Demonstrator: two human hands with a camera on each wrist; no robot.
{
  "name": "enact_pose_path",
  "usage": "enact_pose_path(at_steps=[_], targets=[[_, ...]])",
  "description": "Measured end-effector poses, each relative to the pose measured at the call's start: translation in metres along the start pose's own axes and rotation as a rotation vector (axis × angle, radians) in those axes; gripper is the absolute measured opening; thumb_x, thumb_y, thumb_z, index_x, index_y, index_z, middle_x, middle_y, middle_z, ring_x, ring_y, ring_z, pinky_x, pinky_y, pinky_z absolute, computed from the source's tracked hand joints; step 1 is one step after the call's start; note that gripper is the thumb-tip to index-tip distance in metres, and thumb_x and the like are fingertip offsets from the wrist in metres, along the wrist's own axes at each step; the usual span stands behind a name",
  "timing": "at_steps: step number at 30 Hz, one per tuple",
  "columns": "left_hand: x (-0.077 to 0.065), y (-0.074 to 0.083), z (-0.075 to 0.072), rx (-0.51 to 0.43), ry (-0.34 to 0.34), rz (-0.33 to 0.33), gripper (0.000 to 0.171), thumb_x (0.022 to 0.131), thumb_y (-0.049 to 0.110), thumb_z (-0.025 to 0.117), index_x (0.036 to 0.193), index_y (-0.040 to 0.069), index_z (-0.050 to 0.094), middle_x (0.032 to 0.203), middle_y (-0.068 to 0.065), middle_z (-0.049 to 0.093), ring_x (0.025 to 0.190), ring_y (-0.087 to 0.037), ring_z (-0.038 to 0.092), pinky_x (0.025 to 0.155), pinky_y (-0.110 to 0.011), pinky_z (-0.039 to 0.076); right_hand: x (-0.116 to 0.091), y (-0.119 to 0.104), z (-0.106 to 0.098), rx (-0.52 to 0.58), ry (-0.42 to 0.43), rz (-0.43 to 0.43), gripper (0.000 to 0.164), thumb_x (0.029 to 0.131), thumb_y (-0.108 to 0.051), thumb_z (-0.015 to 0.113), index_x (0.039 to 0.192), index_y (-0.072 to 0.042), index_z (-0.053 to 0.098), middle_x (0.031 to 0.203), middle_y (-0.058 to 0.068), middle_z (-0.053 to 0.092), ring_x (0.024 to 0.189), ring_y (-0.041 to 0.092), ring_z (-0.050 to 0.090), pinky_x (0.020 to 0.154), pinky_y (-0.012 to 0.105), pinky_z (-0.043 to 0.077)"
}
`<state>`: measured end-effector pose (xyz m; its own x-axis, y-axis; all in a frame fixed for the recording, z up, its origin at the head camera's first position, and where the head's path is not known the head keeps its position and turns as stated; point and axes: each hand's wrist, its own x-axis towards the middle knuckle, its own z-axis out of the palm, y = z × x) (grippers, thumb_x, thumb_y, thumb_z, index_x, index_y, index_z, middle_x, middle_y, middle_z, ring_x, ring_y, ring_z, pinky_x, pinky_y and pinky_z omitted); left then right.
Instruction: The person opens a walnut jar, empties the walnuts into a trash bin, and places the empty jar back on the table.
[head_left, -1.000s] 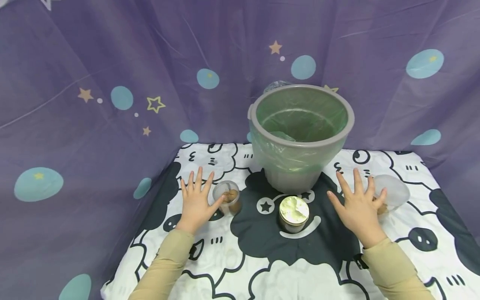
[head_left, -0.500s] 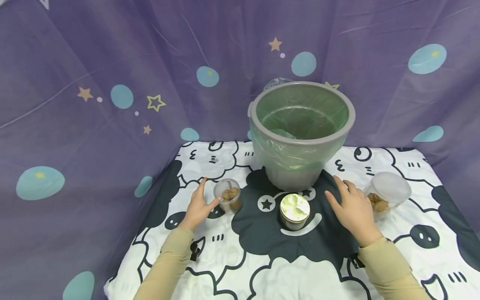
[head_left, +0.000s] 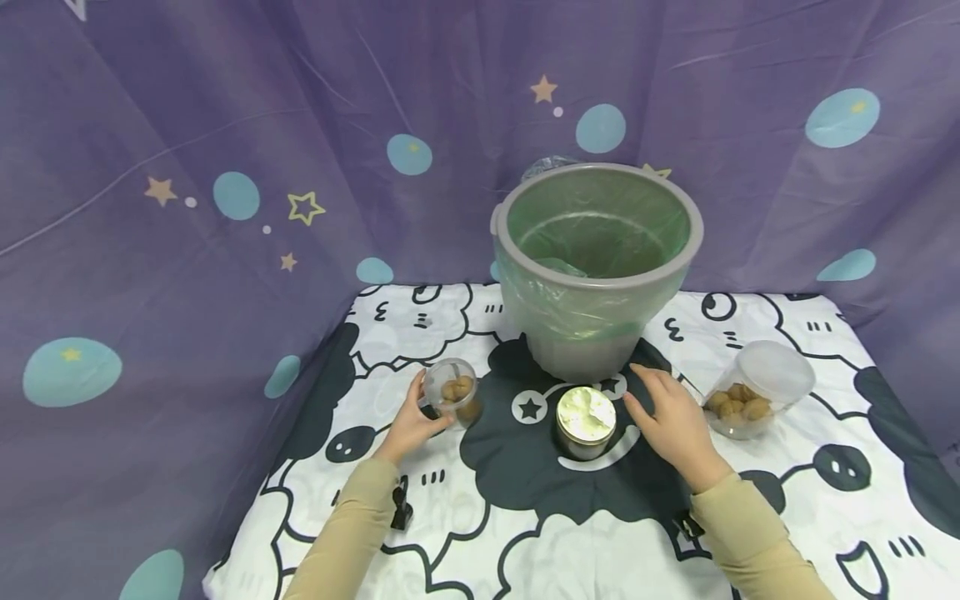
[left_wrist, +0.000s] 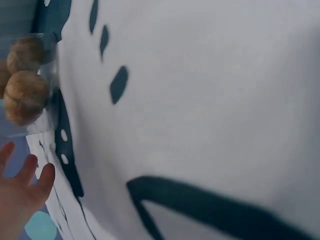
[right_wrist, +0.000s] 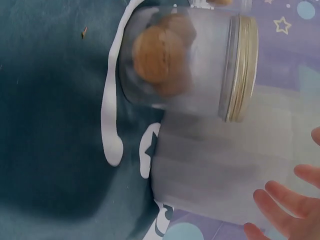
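My left hand (head_left: 412, 427) reaches beside a small clear open cup (head_left: 447, 372), thumb on the near side and fingers at its left. Round brown walnuts (left_wrist: 26, 97) show through the cup's wall in the left wrist view, where the spread fingers stand a little apart from it. My right hand (head_left: 671, 427) hovers, fingers parted, to the right of a clear jar with a gold lid (head_left: 587, 417). That jar holds several brown nuts (right_wrist: 162, 55), seen in the right wrist view. Nothing is between the right hand's fingers.
A grey bin (head_left: 581, 354) lined with a green bag stands behind the gold-lidded jar. To the right, a wider clear container (head_left: 776, 371) of walnuts leans tilted on the patterned cloth (head_left: 525, 567). A purple curtain (head_left: 465, 75) hangs behind.
Both hands started spread flat. The left has moved in close around the cup, its fingers drawn together. The right has swung left, away from the wide container and toward the gold-lidded jar.
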<state>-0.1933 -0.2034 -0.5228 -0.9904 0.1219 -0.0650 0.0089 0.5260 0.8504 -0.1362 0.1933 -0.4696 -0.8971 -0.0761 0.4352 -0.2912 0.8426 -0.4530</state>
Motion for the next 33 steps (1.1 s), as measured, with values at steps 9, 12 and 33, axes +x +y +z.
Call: enact_pose_path(at_steps=[9,12,33], targets=[[-0.001,-0.003,0.009,-0.027,-0.018,-0.023,0.11,0.069,0.019,0.085,0.152,0.014,0.013,0.15,-0.017,0.032,0.14,-0.035,0.026,0.115,-0.053,0.019,0.0,-0.01,0.007,0.015,-0.086,0.023,0.045,0.091,-0.021,0.061,0.13,-0.003,0.052,0.121,0.02,0.057,0.109,0.039,0.056,0.087,0.056,0.046],[0.001,-0.005,0.011,-0.024,-0.012,-0.024,0.111,0.068,0.023,0.086,0.151,0.013,0.014,0.15,-0.018,0.031,0.139,-0.036,0.028,0.114,-0.053,0.021,-0.001,-0.012,0.009,0.018,-0.091,0.024,0.045,0.091,-0.023,0.061,0.131,-0.004,0.052,0.122,0.019,0.057,0.11,0.038,0.056,0.087,0.055,0.046],[0.008,-0.004,0.02,-0.126,0.063,0.015,0.089,0.07,0.015,0.084,0.142,0.005,0.032,0.135,-0.019,0.047,0.119,-0.034,0.052,0.102,-0.047,0.041,0.005,-0.036,0.023,0.099,0.026,-0.131,0.044,0.083,-0.016,0.069,0.124,-0.004,0.058,0.112,0.016,0.059,0.099,0.033,0.059,0.08,0.05,0.049]])
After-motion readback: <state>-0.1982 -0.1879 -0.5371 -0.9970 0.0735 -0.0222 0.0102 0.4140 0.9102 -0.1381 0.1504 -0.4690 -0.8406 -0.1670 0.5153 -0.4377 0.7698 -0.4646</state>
